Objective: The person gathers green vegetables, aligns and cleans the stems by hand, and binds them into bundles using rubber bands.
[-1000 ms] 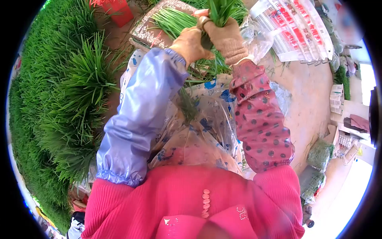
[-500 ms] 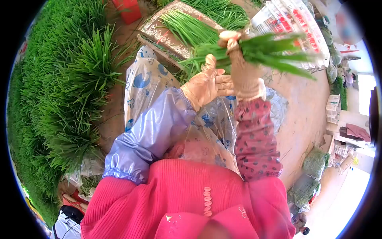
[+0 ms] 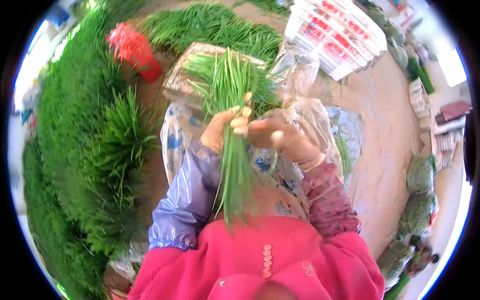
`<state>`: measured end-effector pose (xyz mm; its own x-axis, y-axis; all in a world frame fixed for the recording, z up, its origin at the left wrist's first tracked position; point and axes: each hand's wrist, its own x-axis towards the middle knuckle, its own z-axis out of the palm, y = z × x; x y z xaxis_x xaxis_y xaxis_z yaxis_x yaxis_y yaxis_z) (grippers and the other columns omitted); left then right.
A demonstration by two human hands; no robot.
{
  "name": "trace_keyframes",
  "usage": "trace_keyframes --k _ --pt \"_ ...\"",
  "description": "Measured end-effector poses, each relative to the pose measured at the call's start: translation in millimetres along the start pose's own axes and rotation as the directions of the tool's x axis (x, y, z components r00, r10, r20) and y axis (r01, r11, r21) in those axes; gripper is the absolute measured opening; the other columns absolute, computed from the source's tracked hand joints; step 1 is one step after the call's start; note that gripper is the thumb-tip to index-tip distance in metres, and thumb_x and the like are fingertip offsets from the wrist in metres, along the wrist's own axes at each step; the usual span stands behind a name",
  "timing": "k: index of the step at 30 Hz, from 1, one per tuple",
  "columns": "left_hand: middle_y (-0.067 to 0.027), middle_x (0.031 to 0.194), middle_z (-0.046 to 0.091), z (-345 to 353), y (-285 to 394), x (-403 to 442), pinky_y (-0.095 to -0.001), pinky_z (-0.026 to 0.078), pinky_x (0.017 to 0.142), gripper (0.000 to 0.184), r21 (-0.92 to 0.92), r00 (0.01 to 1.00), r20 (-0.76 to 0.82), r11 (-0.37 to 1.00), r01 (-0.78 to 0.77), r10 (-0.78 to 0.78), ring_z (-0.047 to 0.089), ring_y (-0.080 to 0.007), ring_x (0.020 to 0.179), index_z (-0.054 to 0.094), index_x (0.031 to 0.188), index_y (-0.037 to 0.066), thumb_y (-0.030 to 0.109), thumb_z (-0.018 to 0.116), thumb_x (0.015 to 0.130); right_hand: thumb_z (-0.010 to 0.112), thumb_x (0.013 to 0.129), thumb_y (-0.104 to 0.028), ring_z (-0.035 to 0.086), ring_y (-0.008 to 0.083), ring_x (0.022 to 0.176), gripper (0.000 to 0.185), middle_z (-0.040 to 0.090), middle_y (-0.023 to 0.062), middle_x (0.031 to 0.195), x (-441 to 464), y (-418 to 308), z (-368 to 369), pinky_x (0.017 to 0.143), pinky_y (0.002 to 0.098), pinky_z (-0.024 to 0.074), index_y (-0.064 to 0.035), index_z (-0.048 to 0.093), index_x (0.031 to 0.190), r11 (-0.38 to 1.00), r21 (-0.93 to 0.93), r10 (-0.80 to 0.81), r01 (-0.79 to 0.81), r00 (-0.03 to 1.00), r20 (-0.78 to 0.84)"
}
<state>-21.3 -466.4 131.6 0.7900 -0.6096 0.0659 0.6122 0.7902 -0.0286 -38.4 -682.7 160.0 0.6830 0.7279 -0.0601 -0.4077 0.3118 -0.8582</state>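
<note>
My left hand (image 3: 227, 125), in a pale glove, is closed around a bunch of chives (image 3: 232, 82) in front of my chest. The pale stalk ends point up and away, and the leaves hang down toward my pink sweater. Right beside the bunch, my right hand (image 3: 287, 140) in a brownish glove is smeared by motion, so its finger grip is unclear. A thin green strand shows just below it. Beyond the hands, more chives (image 3: 197, 65) lie on a patterned board (image 3: 200, 48).
A red container (image 3: 145, 62) with red strips stands at the far left of the board. Tall chives (image 3: 70, 165) fill the left side. Printed white sheets (image 3: 335, 35) lie at the upper right. Patterned plastic (image 3: 172, 135) covers my lap, and clear plastic (image 3: 305, 112) lies beyond.
The bunch has passed from my right hand to my left and turned, its leaves now hanging toward me. My open left hand has closed on it. My right hand has come down beside it.
</note>
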Motion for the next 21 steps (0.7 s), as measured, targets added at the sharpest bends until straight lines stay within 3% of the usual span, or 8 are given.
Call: trace_keyframes --k 1,4,5,7,12,14,18,21 --pt "-0.0052 0.092 0.055 1 1 -1 -0.0211 0.039 0.053 0.045 0.111 0.998 -0.040 0.993 0.049 -0.045 0.042 -0.0055 0.059 0.040 0.139 0.005 0.010 0.052 0.095 0.055 0.094 -0.042 0.044 0.0189 0.126 0.059 0.056 0.0062 0.131 8 -15 25 0.104 0.0355 0.0354 0.0013 0.048 0.133 0.956 -0.281 -0.060 0.086 0.993 0.100" --pt "-0.0037 0.086 0.052 16 1 -13 -0.0193 0.035 0.048 0.053 0.459 0.977 -0.135 0.864 0.208 -0.164 0.039 -0.0047 0.055 0.038 0.140 0.003 0.013 0.058 0.093 0.054 0.090 -0.056 0.045 0.0202 0.125 0.067 0.056 0.0073 0.130 29 50 0 0.104 0.0385 0.0371 -0.0047 0.050 0.133 0.890 -0.428 -0.100 0.156 0.984 0.150" --pt "-0.0057 0.085 0.055 22 1 -19 -0.0194 0.033 0.044 0.056 0.556 0.972 -0.129 0.797 0.237 -0.199 0.037 -0.0043 0.051 0.040 0.139 0.002 0.015 0.063 0.090 0.056 0.085 -0.062 0.046 0.0217 0.124 0.072 0.056 0.0088 0.130 39 77 -8 0.104 0.0411 0.0383 -0.0071 0.050 0.132 0.990 -0.060 -0.110 0.125 0.973 0.203" --pt "-0.0107 0.083 0.059 39 1 -33 -0.0203 0.033 0.042 0.057 0.613 0.921 -0.271 0.687 0.390 -0.281 0.042 -0.0071 0.048 0.044 0.135 0.000 0.017 0.069 0.086 0.057 0.081 -0.069 0.048 0.0232 0.123 0.078 0.056 0.0103 0.130 46 81 0 0.103 0.0437 0.0395 -0.0096 0.051 0.131 0.940 0.330 -0.167 0.083 0.958 0.235" --pt "-0.0139 0.079 0.059 37 3 -60 -0.0220 0.034 0.041 0.057 0.572 0.723 -0.470 0.449 0.687 -0.506 0.050 -0.0121 0.049 0.051 0.127 -0.001 0.019 0.075 0.079 0.060 0.073 -0.074 0.055 0.0333 0.116 0.086 0.056 0.0138 0.127 41 42 21 0.099 0.0532 0.0435 -0.0110 0.050 0.130 0.740 0.534 -0.474 0.410 0.880 -0.018" --pt "-0.0151 0.078 0.059 32 1 -71 -0.0222 0.034 0.040 0.059 0.507 0.686 -0.537 0.462 0.728 -0.491 0.051 -0.0139 0.050 0.051 0.125 -0.001 0.020 0.078 0.077 0.061 0.071 -0.074 0.055 0.0346 0.115 0.086 0.057 0.0133 0.125 45 51 8 0.098 0.0556 0.0437 -0.0121 0.050 0.129 0.655 0.536 -0.547 0.533 0.824 -0.150" --pt "-0.0167 0.081 0.062 26 3 -80 -0.0216 0.034 0.040 0.057 0.595 0.708 -0.498 0.397 0.699 -0.501 0.052 -0.0141 0.050 0.051 0.124 -0.001 0.017 0.078 0.077 0.075 0.070 -0.059 0.055 0.0358 0.116 0.072 0.059 0.0143 0.122 29 34 -17 0.100 0.0527 0.0445 -0.0100 0.057 0.120 0.691 0.567 -0.433 0.449 0.885 -0.172" --pt "-0.0160 0.087 0.063 25 1 -80 -0.0229 0.035 0.039 0.059 0.538 0.694 -0.530 0.440 0.719 -0.487 0.050 -0.0131 0.050 0.048 0.127 -0.002 0.012 0.077 0.077 0.073 0.078 -0.046 0.062 0.0327 0.101 0.058 0.063 0.0136 0.111 27 31 -32 0.091 0.0491 0.0505 -0.0092 0.057 0.120 0.569 0.600 -0.341 0.562 0.825 -0.450"
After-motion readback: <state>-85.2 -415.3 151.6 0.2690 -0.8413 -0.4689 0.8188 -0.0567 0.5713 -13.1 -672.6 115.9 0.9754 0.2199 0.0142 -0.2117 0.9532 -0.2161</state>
